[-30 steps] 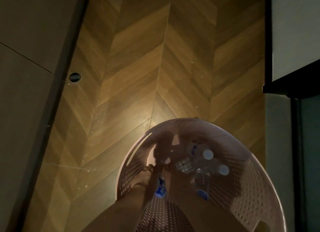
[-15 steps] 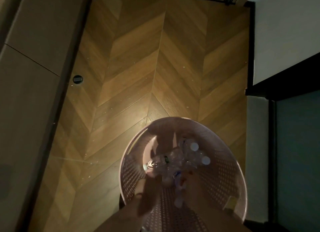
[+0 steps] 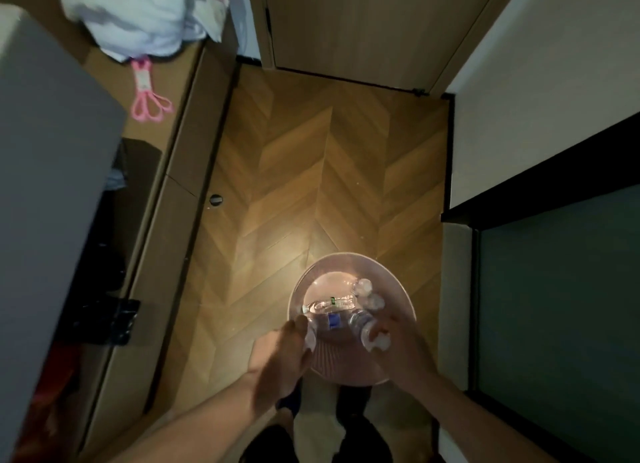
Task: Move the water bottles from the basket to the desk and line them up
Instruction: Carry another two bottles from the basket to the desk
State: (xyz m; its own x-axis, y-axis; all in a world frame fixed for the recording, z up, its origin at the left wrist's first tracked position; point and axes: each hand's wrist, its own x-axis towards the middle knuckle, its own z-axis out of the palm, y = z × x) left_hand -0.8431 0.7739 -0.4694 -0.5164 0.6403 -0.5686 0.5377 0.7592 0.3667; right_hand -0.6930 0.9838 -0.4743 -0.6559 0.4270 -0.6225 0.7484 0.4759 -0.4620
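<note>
A round pink perforated basket (image 3: pixel 401 289) stands on the wooden floor below me. Several clear water bottles lie in it, one with a green mark (image 3: pixel 327 303) and others showing white caps (image 3: pixel 364 285). My left hand (image 3: pixel 280 355) grips a bottle with a blue label (image 3: pixel 333 320) over the basket's near side. My right hand (image 3: pixel 398 352) curls round another bottle (image 3: pixel 367 334) with a white cap. The wooden desk (image 3: pixel 173 92) runs along the left wall.
On the desk lie pink scissors (image 3: pixel 147 97) and a white cloth bundle (image 3: pixel 138 16). A grey panel (image 3: pixel 45 172) looms at the near left. A closed door (image 3: pixel 374 26) is ahead, a white wall and dark glass panel (image 3: pixel 554 307) to the right.
The view has risen and pulled back, so the basket looks smaller and the desk and door have come into sight. Both hands have lifted out of the basket bottom with bottles.
</note>
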